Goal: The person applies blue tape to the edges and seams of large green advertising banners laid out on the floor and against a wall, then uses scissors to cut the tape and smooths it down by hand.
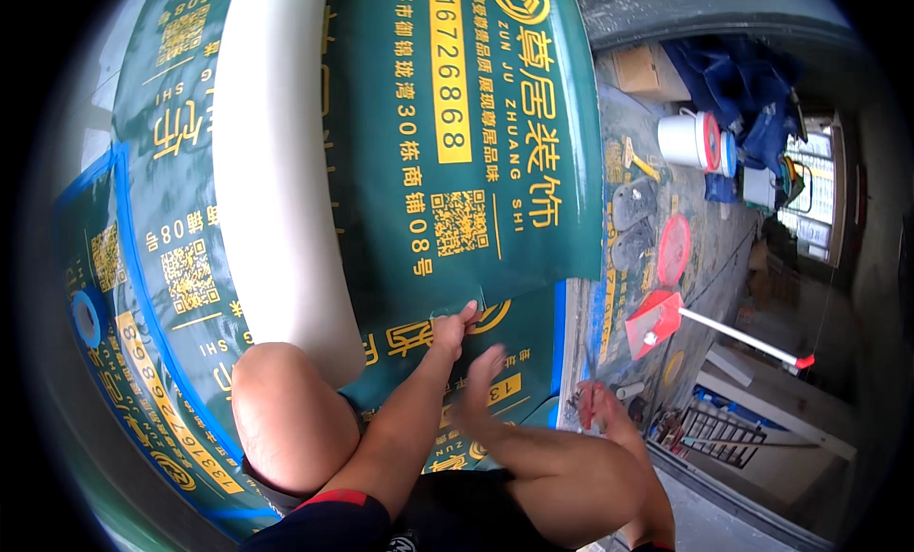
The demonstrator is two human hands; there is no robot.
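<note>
A green floor protection sheet with yellow print lies before me, its near edge overlapping another printed green sheet. My left hand is closed at this near edge, its fingertips on the sheet. To the left, a long white roll lies across the green covering, its near end beside my bent left knee. My right hand is off to the right, past my right leg, near the side of the sheet. Its fingers are blurred, so I cannot make out anything in them. My right foot is beside my left hand.
Blue tape runs along a seam at left, with a roll of blue tape nearby. On the right are a red dustpan with a white handle, grey slippers, a hammer-like tool, a white bucket and a cardboard box.
</note>
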